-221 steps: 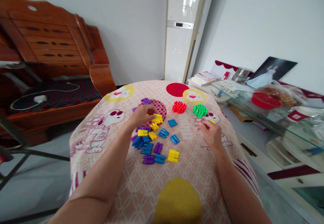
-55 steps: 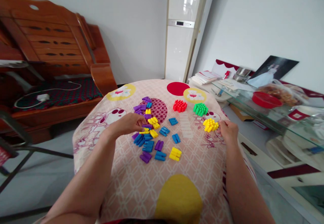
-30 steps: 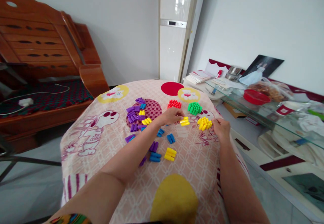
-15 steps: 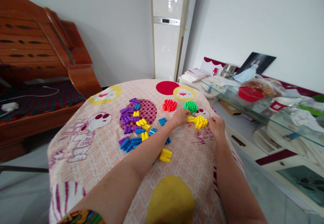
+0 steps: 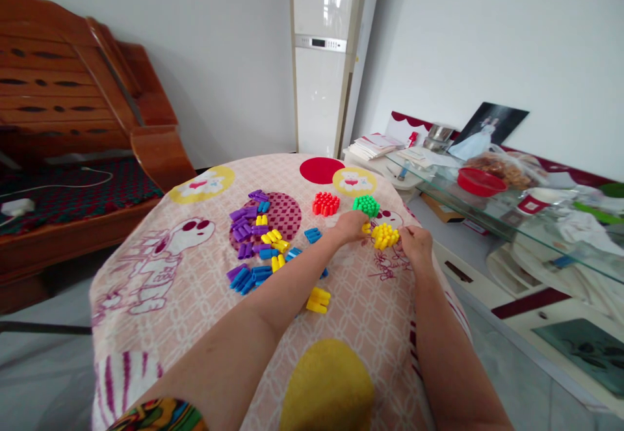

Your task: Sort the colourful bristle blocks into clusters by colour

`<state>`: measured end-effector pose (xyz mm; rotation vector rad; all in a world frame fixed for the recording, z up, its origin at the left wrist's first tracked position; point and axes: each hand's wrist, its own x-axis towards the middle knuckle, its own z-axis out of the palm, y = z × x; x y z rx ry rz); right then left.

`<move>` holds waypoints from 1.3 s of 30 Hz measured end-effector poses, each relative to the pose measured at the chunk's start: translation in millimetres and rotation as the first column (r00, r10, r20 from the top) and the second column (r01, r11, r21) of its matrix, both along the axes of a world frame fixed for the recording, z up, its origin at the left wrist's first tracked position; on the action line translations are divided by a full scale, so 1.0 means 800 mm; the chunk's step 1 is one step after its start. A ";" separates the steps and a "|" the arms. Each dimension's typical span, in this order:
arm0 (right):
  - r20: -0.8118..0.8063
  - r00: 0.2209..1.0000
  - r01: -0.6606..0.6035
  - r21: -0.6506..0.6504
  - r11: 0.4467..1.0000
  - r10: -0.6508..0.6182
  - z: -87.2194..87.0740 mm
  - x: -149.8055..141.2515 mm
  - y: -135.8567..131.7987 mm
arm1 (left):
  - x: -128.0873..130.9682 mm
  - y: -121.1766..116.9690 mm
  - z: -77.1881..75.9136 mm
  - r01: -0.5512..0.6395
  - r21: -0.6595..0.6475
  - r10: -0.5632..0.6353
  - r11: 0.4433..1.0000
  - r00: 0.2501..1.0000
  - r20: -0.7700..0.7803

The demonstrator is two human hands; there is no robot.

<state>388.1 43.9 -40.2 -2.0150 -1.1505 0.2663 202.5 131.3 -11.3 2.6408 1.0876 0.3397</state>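
Observation:
My left hand is closed on a small yellow building block, most of it hidden by the fingers. Just right of it stands a bunch of upright yellow blocks. The fingers of my right hand are closed at the right edge of this bunch. Behind my left hand is a similar bunch of green blocks, with a bunch of red blocks to its left. Loose purple blocks, blue blocks and yellow blocks lie left of and under my left forearm.
Everything lies on a round table with a patterned pink cloth. A glass-topped cabinet on the right carries a red bowl, papers and bags. At the left is a wooden bench; a tall white appliance stands behind.
My left hand has shifted slightly right, covering more of the yellow block and bringing it nearer the yellow bunch. My right hand stays at the bunch's right edge.

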 end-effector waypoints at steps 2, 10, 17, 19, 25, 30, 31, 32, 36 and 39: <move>0.007 1.000 -0.001 -0.002 1.000 0.001 0.001 0.000 0.000 | -0.004 0.006 0.002 0.005 -0.052 -0.001 0.999 0.998 0.065; 0.013 1.000 -0.011 0.013 1.000 0.011 0.001 -0.001 -0.001 | 0.006 0.011 -0.009 0.090 -0.244 -0.015 0.966 0.956 0.292; -0.036 0.999 -0.007 0.008 1.000 0.007 0.003 -0.004 -0.003 | 0.009 0.011 -0.015 0.087 -0.282 -0.006 0.955 0.960 0.279; -0.043 0.999 -0.007 0.005 1.000 0.008 0.002 -0.003 -0.002 | 0.008 0.011 -0.014 0.095 -0.292 -0.012 0.952 0.961 0.275; 0.006 1.000 0.000 0.036 0.999 0.000 -0.005 0.004 0.001 | -0.021 0.009 -0.004 0.089 -0.248 -0.015 0.965 0.958 0.287; -0.035 0.999 -0.006 0.000 1.000 0.006 -0.004 0.004 0.001 | -0.096 0.016 0.019 0.039 -0.121 -0.009 0.992 0.970 0.242; -0.031 1.000 -0.006 -0.007 1.000 0.006 -0.003 0.004 0.001 | -0.116 0.018 0.024 0.010 -0.089 0.007 0.996 0.983 0.184; -0.020 1.000 -0.006 -0.008 1.000 0.006 -0.003 0.004 0.001 | -0.136 0.020 0.029 -0.030 -0.060 0.037 0.998 0.992 0.118; -0.004 1.000 0.001 -0.004 1.000 -0.001 -0.003 0.004 0.001 | -0.215 0.028 0.038 -0.178 0.032 0.181 0.983 0.957 -0.229; -0.043 0.999 0.002 -0.007 1.000 -0.003 -0.006 0.004 0.001 | -0.254 0.029 0.035 -0.179 -0.046 0.151 0.983 0.920 -0.362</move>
